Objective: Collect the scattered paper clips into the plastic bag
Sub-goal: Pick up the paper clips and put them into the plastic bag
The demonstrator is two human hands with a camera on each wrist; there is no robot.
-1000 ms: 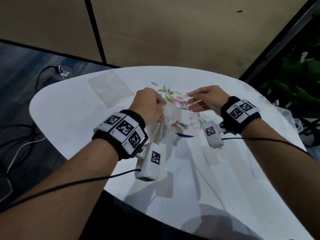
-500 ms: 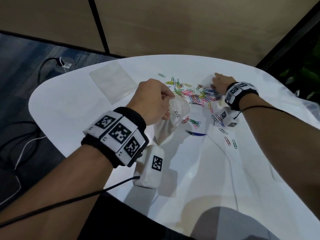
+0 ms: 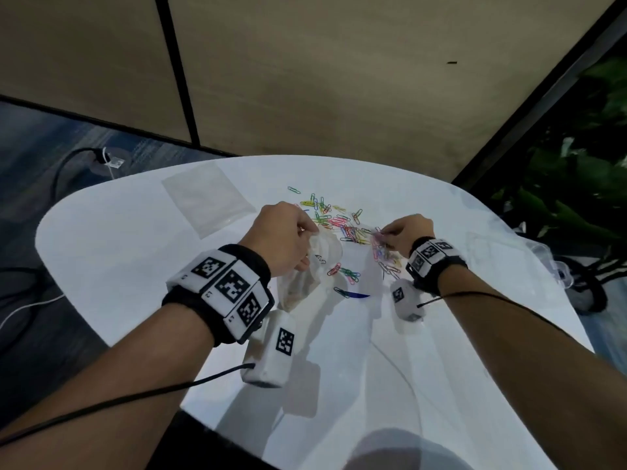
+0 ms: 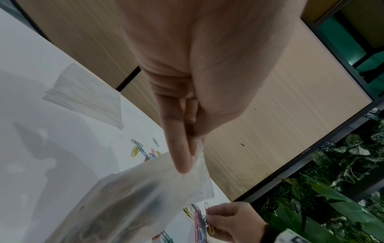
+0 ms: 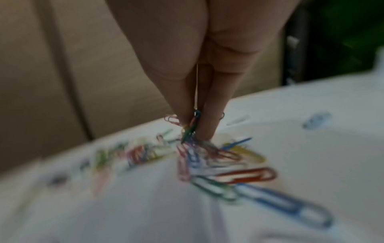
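Left hand [image 3: 283,237] holds plastic bag [image 3: 307,273]; right hand [image 3: 409,234] pinches paper clips [image 3: 380,237] (several).

White bench [image 3: 135,266] with rounded edge. Loose coloured paper clips [image 3: 334,220] scattered on it from centre toward 12 o'clock, with a smaller clump [image 3: 346,273] near the centre. One single clip [image 3: 293,190] apart at 12 o'clock. Flat clear bag [image 3: 207,198] lies at 11 o'clock, well apart from the clips. Blue streak-like item [image 3: 358,295] at centre, identity unclear. More clear plastic [image 3: 543,256] at the 3 o'clock edge.
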